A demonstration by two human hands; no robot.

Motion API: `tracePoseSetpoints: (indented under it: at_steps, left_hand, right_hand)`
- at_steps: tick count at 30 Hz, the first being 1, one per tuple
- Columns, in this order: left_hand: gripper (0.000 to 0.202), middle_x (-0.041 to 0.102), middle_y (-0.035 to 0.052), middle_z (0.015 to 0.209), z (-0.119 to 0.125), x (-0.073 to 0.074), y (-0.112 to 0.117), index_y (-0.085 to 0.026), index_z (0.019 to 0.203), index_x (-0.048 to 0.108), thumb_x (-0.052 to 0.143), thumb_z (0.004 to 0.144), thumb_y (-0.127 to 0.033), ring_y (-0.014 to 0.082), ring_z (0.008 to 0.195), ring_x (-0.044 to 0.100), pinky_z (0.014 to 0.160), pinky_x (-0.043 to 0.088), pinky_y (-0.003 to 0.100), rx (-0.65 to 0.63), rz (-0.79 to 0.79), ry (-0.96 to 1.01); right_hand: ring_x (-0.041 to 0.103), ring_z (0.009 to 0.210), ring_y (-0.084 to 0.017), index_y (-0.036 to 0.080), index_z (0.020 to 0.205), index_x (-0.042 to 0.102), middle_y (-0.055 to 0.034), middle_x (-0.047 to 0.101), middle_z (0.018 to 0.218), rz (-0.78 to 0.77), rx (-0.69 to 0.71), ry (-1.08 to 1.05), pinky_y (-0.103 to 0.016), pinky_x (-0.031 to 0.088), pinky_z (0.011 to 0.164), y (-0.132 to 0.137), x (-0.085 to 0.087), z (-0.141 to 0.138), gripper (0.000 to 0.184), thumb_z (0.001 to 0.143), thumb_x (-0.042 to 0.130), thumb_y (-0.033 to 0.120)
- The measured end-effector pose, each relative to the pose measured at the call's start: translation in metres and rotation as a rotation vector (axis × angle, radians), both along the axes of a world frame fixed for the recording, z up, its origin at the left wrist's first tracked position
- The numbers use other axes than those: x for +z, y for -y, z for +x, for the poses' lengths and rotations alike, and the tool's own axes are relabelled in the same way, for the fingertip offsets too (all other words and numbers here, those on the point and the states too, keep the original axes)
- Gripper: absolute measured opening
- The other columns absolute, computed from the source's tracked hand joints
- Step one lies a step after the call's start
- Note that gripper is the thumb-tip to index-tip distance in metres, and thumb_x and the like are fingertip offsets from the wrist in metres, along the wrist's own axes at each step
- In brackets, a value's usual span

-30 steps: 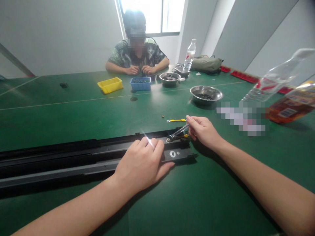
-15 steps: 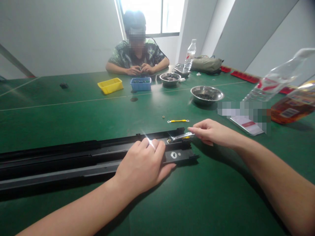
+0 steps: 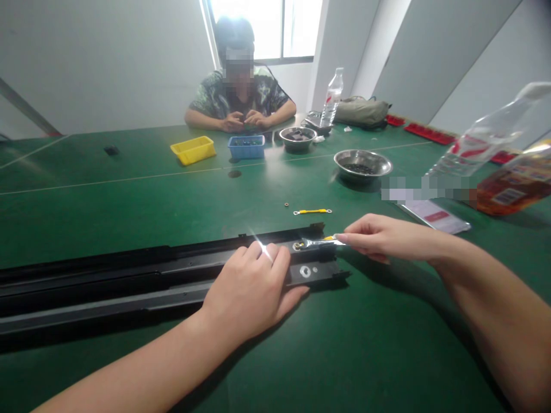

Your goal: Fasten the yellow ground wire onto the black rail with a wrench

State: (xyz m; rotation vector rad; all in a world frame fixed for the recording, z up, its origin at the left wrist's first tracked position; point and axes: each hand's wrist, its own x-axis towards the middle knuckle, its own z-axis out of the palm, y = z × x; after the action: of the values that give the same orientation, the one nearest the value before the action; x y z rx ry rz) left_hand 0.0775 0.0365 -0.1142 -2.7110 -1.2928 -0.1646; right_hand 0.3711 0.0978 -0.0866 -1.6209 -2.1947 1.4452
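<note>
Long black metal rails [image 3: 181, 265] lie side by side across the left and middle of the table. My left hand [image 3: 249, 281] is wrapped over them near their right end, fingers on top and thumb along the near side. Between my right thumb and fingers is the handle of a shiny wrench [image 3: 318, 242]; my right hand [image 3: 370, 238] is just past the rail ends. The wrench's head is beside a small brass-coloured nut [image 3: 296, 246] on the rail; whether it touches the nut I cannot tell. A yellow wire partly shows behind the wrench.
Behind the rails lie a yellow wire with ring terminals [image 3: 313, 211] and a small nut [image 3: 286, 204]. Farther back are steel bowls [image 3: 364, 163], a blue bin [image 3: 246, 148] and a yellow bin [image 3: 193, 151]. Bottles [image 3: 486, 137] stand at right. A person [image 3: 241, 97] sits opposite.
My right hand has moved slightly right and towards me, with the wrench swung to lie flatter. The wrench head has shifted right from over the nut. My left hand stays put.
</note>
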Motion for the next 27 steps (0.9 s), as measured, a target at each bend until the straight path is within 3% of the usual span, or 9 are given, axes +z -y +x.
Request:
tracePoseSetpoints:
  at_steps: [8,13,17,27]
  left_hand:
    - [0.049,0.060,0.0097,0.100,0.001,-0.001,-0.001,-0.019,0.115,0.056,0.039,0.100,-0.063,0.0304,0.092,0.054,0.081,0.046,0.047,0.003,-0.013,-0.001]
    - [0.048,0.061,0.0100,0.100,0.001,0.000,0.000,-0.019,0.113,0.056,0.040,0.100,-0.063,0.0302,0.092,0.054,0.081,0.046,0.046,-0.002,-0.005,0.002]
    - [0.048,0.062,0.0104,0.100,0.000,0.000,0.000,-0.019,0.112,0.057,0.041,0.099,-0.062,0.0305,0.092,0.055,0.081,0.047,0.046,0.001,-0.001,0.003]
    - [0.047,0.061,0.0102,0.100,0.001,0.001,0.000,-0.019,0.111,0.056,0.042,0.099,-0.062,0.0307,0.092,0.055,0.080,0.047,0.046,0.000,-0.009,0.000]
  right_hand:
    - [0.045,0.049,-0.012,0.019,0.066,0.053,0.0022,0.050,0.055,0.016,-0.061,-0.024,-0.028,0.033,0.050,0.001,0.000,-0.003,0.053,0.092,0.061,0.065]
    - [0.046,0.047,-0.013,0.021,0.067,0.051,0.0029,0.049,0.053,0.266,-0.273,-0.126,-0.029,0.034,0.051,-0.002,-0.004,-0.008,0.053,0.094,0.059,0.065]
    - [0.046,0.048,-0.013,0.023,0.066,0.047,0.0031,0.047,0.052,0.359,-0.361,-0.317,-0.030,0.035,0.053,-0.003,-0.007,-0.011,0.054,0.097,0.055,0.066]
    - [0.044,0.045,-0.011,0.022,0.066,0.047,0.0035,0.050,0.050,0.401,-0.315,-0.364,-0.028,0.034,0.051,-0.006,-0.024,-0.020,0.055,0.099,0.054,0.065]
